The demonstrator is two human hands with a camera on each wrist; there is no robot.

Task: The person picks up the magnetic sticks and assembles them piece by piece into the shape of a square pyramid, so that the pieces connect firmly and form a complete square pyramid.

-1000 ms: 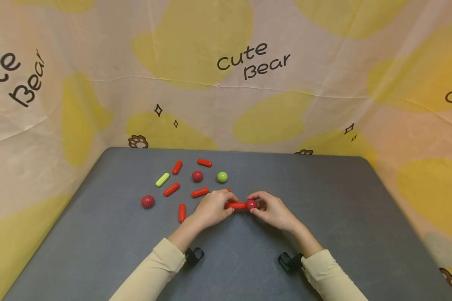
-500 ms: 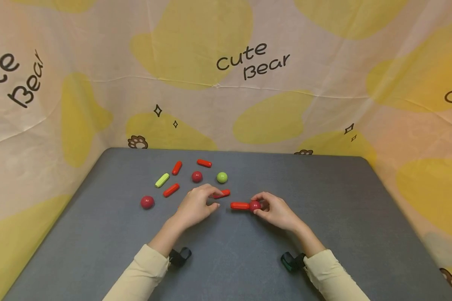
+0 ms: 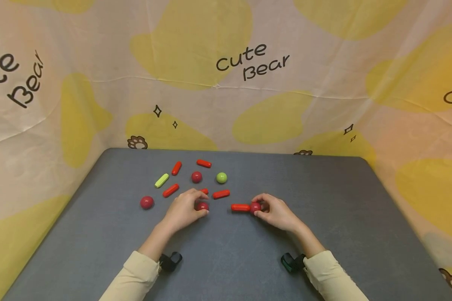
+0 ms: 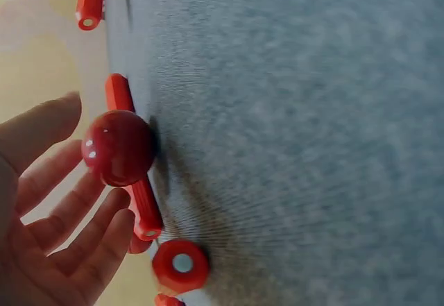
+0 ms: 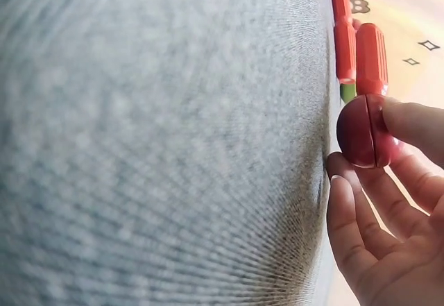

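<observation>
My right hand (image 3: 276, 213) pinches a red ball (image 3: 255, 207) between thumb and fingers. A red magnetic rod (image 3: 240, 207) sticks out from that ball to the left, end against it; the right wrist view shows the same rod (image 5: 372, 56) joined to the ball. My left hand (image 3: 182, 211) is around another red ball (image 4: 119, 148), thumb and fingers spread apart. In the left wrist view a gap shows between the thumb and this ball. Just beyond lie a red rod (image 3: 221, 194) and another partly hidden by the left hand.
Farther back on the grey table (image 3: 324, 188) lie a green ball (image 3: 221, 177), a red ball (image 3: 196, 177), a yellow-green rod (image 3: 161, 180) and several red rods. Another red ball (image 3: 147, 202) sits at the left. A patterned cloth (image 3: 196, 117) hangs behind the table.
My left hand has let go of the red rod and moved left to a loose red ball. My right hand, still pinching its ball with the rod attached, has shifted slightly right.
</observation>
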